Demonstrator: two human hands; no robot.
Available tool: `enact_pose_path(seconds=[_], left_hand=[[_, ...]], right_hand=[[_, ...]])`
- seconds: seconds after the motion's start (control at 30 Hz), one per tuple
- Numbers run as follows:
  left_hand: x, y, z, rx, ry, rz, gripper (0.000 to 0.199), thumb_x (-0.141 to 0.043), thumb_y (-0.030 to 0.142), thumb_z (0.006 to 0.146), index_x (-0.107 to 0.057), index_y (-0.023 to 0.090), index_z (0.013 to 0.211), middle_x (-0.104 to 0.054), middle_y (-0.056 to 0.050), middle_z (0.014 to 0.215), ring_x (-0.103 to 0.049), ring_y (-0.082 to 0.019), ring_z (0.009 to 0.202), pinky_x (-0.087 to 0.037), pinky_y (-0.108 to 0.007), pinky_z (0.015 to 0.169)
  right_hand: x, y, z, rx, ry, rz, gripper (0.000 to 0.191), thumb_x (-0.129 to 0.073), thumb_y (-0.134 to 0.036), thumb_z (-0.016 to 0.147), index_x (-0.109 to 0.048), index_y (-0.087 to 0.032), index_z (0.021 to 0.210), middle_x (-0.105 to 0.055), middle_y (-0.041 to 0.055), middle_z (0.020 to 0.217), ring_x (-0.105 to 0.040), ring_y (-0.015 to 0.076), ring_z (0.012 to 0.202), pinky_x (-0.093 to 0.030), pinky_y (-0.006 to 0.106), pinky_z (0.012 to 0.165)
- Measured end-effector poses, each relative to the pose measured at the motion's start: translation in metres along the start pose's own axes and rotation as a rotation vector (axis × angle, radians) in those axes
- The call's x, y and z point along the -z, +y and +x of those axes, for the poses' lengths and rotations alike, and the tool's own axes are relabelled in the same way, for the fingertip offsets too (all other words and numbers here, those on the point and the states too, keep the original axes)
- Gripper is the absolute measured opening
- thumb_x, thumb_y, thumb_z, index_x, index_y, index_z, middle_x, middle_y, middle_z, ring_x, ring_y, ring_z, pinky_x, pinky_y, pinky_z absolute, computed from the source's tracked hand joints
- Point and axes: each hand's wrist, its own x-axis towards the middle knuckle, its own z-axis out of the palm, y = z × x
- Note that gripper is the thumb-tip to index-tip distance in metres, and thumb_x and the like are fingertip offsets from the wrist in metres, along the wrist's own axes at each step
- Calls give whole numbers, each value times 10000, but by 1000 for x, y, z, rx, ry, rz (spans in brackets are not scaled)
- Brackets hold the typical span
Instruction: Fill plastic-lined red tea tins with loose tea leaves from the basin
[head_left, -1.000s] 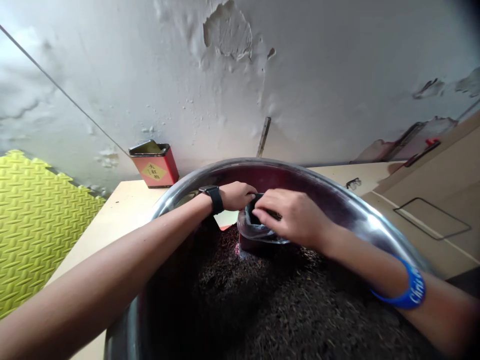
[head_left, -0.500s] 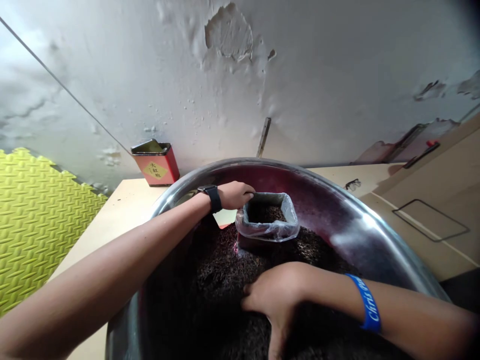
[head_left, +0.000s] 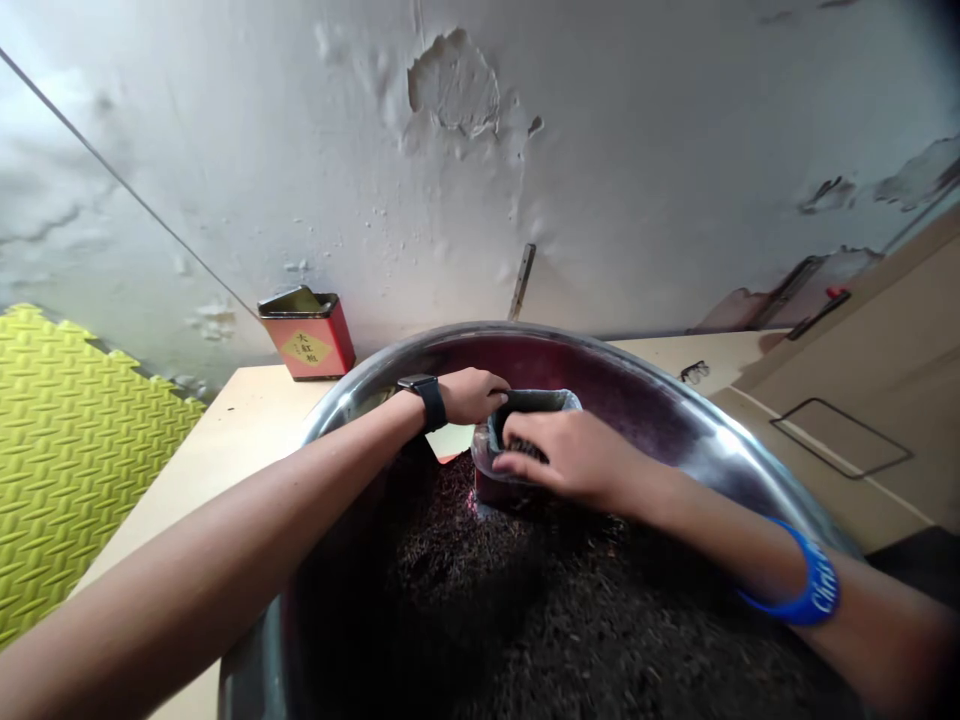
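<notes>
Dark loose tea leaves (head_left: 570, 620) fill a large stainless-steel basin (head_left: 480, 328) and lie heaped around a small box lined with a clear plastic bag (head_left: 536, 400), which sits near the basin's far wall. More leaves show inside the box.

From the head view, the left hand (head_left: 469, 395), with a black watch (head_left: 431, 402) on its wrist, is closed against the box's left edge and appears to grip it through the plastic. The right hand (head_left: 562, 460), with a blue wristband (head_left: 802, 595) on its wrist, is half curled at the box's mouth. Its fingers hide whether it holds any leaves, so I cannot tell.

Beyond the basin, a red tea tin (head_left: 307, 340) stands on a pale tabletop (head_left: 255, 420), with a yellow-green foam mat (head_left: 67, 470) to the left.

A slumping bag lip or a box tilting on the soft heap could spill leaves back into the basin.
</notes>
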Motion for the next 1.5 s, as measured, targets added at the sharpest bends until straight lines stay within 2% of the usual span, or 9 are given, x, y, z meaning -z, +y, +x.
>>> enact_pose_path(seconds=[0.07,0.2,0.4,0.53,0.7,0.8,1.03,1.23,1.5], left_hand=[[0,0,0,-27,-1,16,325,-365,327,848,-617,179,990,-655,-47,922,-568,-141,755,-385,-219,636],[1,1,-1,-8,-25,6,334,-349,306,857,-607,176,1024,-660,-45,859,-565,-127,697,-389,-217,621],[0,0,-2,-4,-2,-13,332,-365,324,849,-607,188,1031,-660,-44,905,-569,-134,742,-391,-216,640],[1,-1,-3,18,-33,-37,329,-353,324,853,-601,189,1022,-663,-27,797,-568,-122,660,-380,-212,595],[2,-3,-1,16,-52,-56,325,-346,324,856,-600,187,1008,-661,-17,760,-567,-113,636,-376,-210,593],[3,-2,-1,16,-61,-63,327,-345,323,856,-601,188,1009,-661,-16,760,-567,-112,643,-377,-210,605],[4,1,-1,25,-70,-45,327,-348,325,856,-597,195,1024,-662,-18,835,-564,-108,657,-371,-209,606],[6,0,-1,28,-86,-68,329,-343,335,859,-588,199,1032,-661,-11,773,-570,-112,671,-379,-208,624],[1,-4,1,5,-44,-26,347,-347,352,852,-603,194,1025,-660,-33,813,-566,-127,671,-377,-219,593]], right_hand=[[-5,16,5,-102,185,-84,396,-338,-491,879,-552,-168,957,-624,73,901,-577,203,820,-383,298,667],[-16,37,10,-122,191,-124,390,-444,-503,828,-586,-172,979,-624,73,911,-568,220,861,-404,329,723],[-5,-11,-4,55,303,22,254,-418,-339,871,-609,-176,912,-629,54,929,-536,184,888,-380,338,817],[-22,-49,-17,433,-195,103,318,-440,-437,843,-609,-188,946,-641,46,864,-566,187,834,-414,312,743],[-70,-46,-22,343,-754,-11,631,-550,-569,696,-543,-125,1145,-588,169,1083,-603,276,843,-451,332,603],[-80,-41,-19,375,-934,-14,730,-632,-499,633,-476,-107,1229,-512,215,1194,-602,305,878,-455,324,560],[-57,-54,-20,366,-1083,14,501,-565,-257,692,-529,-168,1184,-662,113,923,-630,235,693,-404,268,436],[-48,-56,-17,472,-979,11,368,-570,-265,737,-584,-254,1104,-673,6,729,-587,168,571,-341,233,424],[-18,-21,0,253,-393,380,340,-513,-485,787,-587,-199,956,-634,2,772,-552,120,640,-383,215,568]])
